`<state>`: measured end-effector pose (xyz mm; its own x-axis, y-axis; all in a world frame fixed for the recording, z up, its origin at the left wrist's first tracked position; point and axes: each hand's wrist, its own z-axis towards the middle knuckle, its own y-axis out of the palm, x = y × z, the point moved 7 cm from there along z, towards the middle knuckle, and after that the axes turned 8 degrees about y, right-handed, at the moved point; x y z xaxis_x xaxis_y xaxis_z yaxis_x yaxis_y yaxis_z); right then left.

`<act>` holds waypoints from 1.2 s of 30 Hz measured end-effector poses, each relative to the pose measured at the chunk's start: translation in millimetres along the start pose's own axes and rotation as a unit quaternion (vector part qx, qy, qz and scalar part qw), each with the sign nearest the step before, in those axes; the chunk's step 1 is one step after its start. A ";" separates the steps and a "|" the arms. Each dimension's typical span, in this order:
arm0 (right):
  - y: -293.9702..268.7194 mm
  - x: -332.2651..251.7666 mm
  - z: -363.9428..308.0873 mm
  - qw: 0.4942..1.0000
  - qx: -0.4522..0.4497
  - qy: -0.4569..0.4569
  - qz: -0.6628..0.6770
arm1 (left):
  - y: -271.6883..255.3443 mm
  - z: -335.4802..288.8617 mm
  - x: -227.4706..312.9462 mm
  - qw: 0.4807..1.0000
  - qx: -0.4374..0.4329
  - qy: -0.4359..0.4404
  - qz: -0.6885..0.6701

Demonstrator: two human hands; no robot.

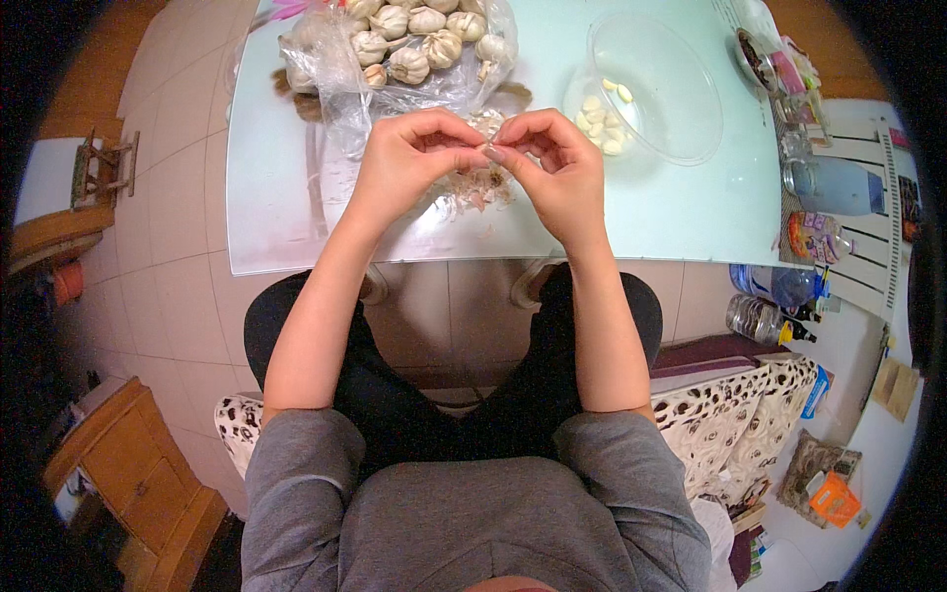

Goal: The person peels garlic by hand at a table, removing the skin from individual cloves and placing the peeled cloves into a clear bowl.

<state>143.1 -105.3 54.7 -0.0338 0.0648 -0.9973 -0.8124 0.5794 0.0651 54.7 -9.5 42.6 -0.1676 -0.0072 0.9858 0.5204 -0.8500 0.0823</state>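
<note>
Both my hands meet over the near part of the table. My left hand (419,153) and my right hand (552,163) are closed in pinches, thumbs against forefingers. Between the fingertips is a small garlic clove (488,146), mostly hidden by them. Dry garlic peels (478,192) lie scattered on the table right below. Just beyond my left hand, whole garlic bulbs (408,65) fill an opened clear plastic bag (347,116). To the right of my right hand stands a clear round plastic bowl (705,128) with several peeled cloves (604,126) at its left side.
The pale glass-topped table (681,222) ends in front of my knees. Along its right side are a large bluish plastic jug (837,187), a bottle with a colourful label (817,237) and more bottles lower down (755,318). A wooden stool (104,166) is off to the left.
</note>
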 end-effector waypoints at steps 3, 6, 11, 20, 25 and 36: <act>-0.2 -1.6 0.1 1.000 0.000 -0.002 -0.029 | 0.5 -0.2 0.8 1.000 -0.002 0.011 0.002; -0.7 -2.1 0.1 0.998 -0.007 -0.004 -0.058 | 1.2 -0.1 4.2 0.999 -0.015 0.023 0.029; -0.4 2.6 0.9 0.994 -0.011 0.010 -0.109 | 0.2 -2.6 -4.0 0.999 -0.028 -0.024 0.020; 3.6 15.2 4.3 0.990 -0.066 0.040 -0.117 | 4.1 -4.8 -7.9 0.998 -0.032 -0.052 -0.002; 7.4 11.6 4.3 0.983 -0.101 0.044 -0.146 | 4.5 -6.3 -8.1 0.996 -0.044 -0.072 0.030; 10.4 19.7 3.1 0.975 -0.160 0.122 -0.091 | 6.5 -7.2 -8.0 0.994 -0.061 -0.080 0.051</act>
<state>135.8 -95.5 35.8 0.0216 -0.2338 -0.9721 -0.9567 0.2776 -0.0880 53.3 -18.8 34.3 0.0217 -0.0201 0.9996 0.4215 -0.9064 -0.0273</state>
